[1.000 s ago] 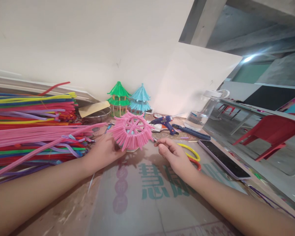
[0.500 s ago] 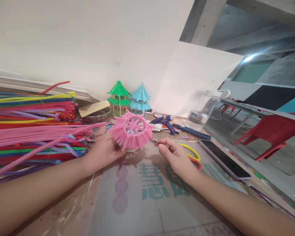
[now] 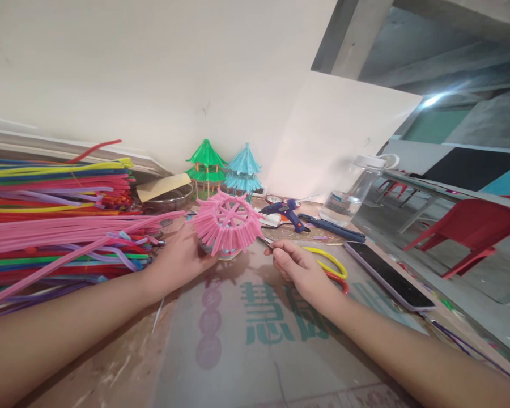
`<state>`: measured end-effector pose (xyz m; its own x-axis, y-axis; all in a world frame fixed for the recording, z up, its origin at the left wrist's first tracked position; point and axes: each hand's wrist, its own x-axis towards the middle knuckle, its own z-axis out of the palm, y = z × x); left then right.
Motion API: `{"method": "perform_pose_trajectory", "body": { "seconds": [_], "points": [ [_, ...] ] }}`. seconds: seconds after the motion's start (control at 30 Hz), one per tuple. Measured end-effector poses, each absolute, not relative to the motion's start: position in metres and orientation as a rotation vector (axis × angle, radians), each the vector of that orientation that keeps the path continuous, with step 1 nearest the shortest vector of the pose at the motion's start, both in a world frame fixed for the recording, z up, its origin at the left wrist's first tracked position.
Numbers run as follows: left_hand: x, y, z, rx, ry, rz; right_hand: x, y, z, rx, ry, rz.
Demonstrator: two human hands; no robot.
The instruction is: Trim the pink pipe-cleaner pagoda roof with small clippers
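Observation:
My left hand (image 3: 179,262) holds a round pink pipe-cleaner roof piece (image 3: 226,224) from below and behind, just above the table. My right hand (image 3: 298,266) pinches a thin metal tool (image 3: 267,242), whose tip touches the lower right rim of the pink piece. Something small and pale sits under the pink piece, mostly hidden. Yellow and red scissor handles (image 3: 331,265) lie just right of my right hand.
A big stack of coloured pipe cleaners (image 3: 55,215) fills the left. Green (image 3: 205,161) and blue (image 3: 243,169) pavilion models stand at the wall. A blue glue gun (image 3: 285,211), a clear bottle (image 3: 352,190) and a phone (image 3: 386,275) lie to the right. A red chair (image 3: 471,226) stands beyond the table edge.
The pink piece has tilted slightly and sunk a little toward the table. My right hand has shifted a bit left with the metal tool.

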<state>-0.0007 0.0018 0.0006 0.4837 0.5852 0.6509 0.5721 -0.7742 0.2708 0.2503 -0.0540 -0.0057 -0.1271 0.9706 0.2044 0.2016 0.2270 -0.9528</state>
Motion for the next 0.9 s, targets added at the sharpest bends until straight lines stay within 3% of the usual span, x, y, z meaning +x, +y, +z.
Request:
{"method": "perform_pose_trajectory", "body": {
  "seconds": [0.9],
  "points": [
    [-0.0017,0.0020,-0.0010,2.690,1.025,1.152,0.2484,-0.0554,0.0009,-1.154,-1.523,0.971]
  ]
}}
